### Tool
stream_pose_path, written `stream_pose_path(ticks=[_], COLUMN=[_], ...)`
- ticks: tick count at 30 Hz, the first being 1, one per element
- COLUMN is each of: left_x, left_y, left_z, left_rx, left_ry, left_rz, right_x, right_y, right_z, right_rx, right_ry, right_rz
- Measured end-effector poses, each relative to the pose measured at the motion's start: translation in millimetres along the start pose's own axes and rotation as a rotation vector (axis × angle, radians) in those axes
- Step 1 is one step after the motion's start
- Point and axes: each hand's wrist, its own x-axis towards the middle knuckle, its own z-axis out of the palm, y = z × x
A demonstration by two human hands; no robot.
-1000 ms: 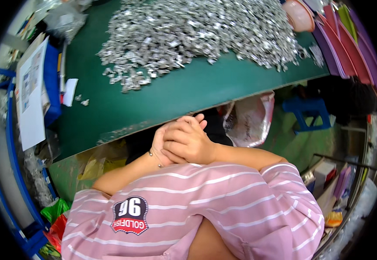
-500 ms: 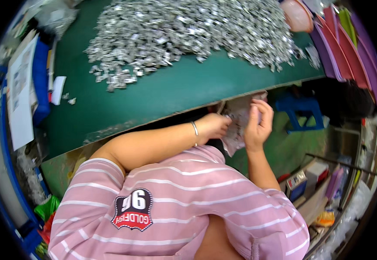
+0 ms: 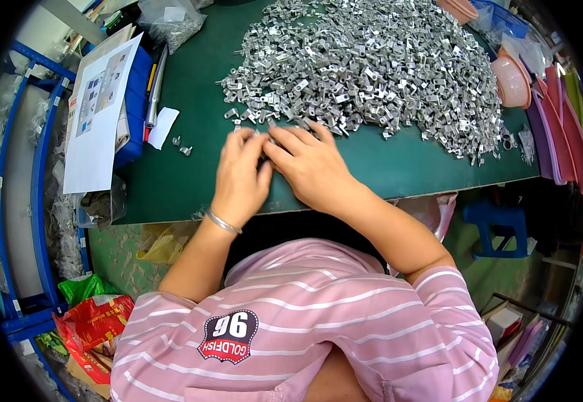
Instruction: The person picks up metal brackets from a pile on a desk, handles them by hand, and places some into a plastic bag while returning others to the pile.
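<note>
A large heap of small silver metal brackets (image 3: 372, 67) covers much of the green table (image 3: 177, 177). At the heap's near edge both my hands work close together, their fingertips almost touching. My left hand (image 3: 241, 177), with a silver bangle (image 3: 223, 222) at the wrist, has its fingers bent down and closed, thumb toward the right hand. My right hand (image 3: 310, 166) is curled over the table beside it, fingers against the nearest brackets. What lies between the fingertips is small, blurred and mostly hidden.
On the left are a blue tray (image 3: 134, 110) with papers, a pen, a white slip (image 3: 163, 128) and a few stray brackets (image 3: 183, 147). A clear bag (image 3: 174, 23) stands behind. At right are a pink bowl (image 3: 511, 82), coloured bins (image 3: 559, 124) and a blue stool (image 3: 497, 230) below.
Both hands have left the pink-white bag below the table edge and come up onto the tabletop by the heap, moving left. The view has shifted, showing more on the left.
</note>
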Motion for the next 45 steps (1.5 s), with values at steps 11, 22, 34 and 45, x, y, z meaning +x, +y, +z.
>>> stream_pose_path(ticks=[11, 22, 34, 45], left_x=[17, -10, -9, -8], left_y=[13, 19, 28, 14], left_z=[16, 12, 18, 3], left_rx=[-0.273, -0.302, -0.191, -0.131], left_ry=[0.000, -0.055, -0.131, -0.066], left_rz=[-0.014, 0.115, 0.164, 0.268], right_x=[-73, -68, -67, -68], right_y=[24, 16, 14, 24], right_z=[-54, -43, -50, -65], right_rx=[0.197, 0.160, 0.071, 0.079], right_ry=[0.282, 0.102, 0.065, 0.029], right_rz=[0.415, 0.398, 0.383, 0.378])
